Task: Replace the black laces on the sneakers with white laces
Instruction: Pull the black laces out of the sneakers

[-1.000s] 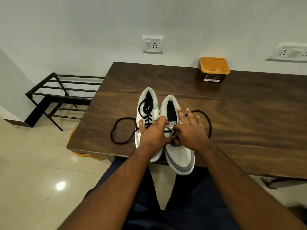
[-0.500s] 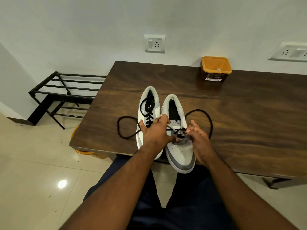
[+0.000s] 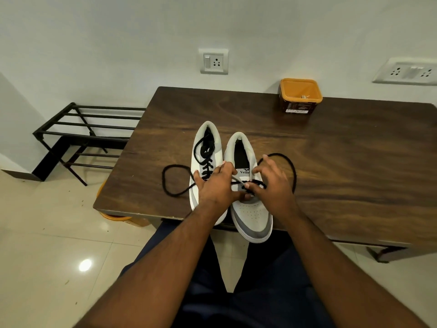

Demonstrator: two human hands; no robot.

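Note:
Two white and grey sneakers stand side by side on the brown wooden table (image 3: 343, 166), toes over its near edge. The left sneaker (image 3: 205, 147) is laced in black to the top. On the right sneaker (image 3: 253, 209) a black lace (image 3: 290, 166) stays only in the lower eyelets, and its loose ends loop onto the table at both sides. My left hand (image 3: 217, 185) rests on the right sneaker's tongue side and holds it. My right hand (image 3: 272, 183) pinches the black lace over the eyelets. White laces are not clearly seen.
An orange-rimmed brown tub (image 3: 300, 97) stands at the table's far edge by the wall. A black metal rack (image 3: 82, 131) sits on the floor at the left. An orange object (image 3: 113, 216) shows under the table's near left corner. My dark-trousered legs are below.
My right hand has moved back up over the right sneaker's eyelets, with the fingers spread wider. The left lace loop has shifted slightly. My left hand has stayed on the sneaker.

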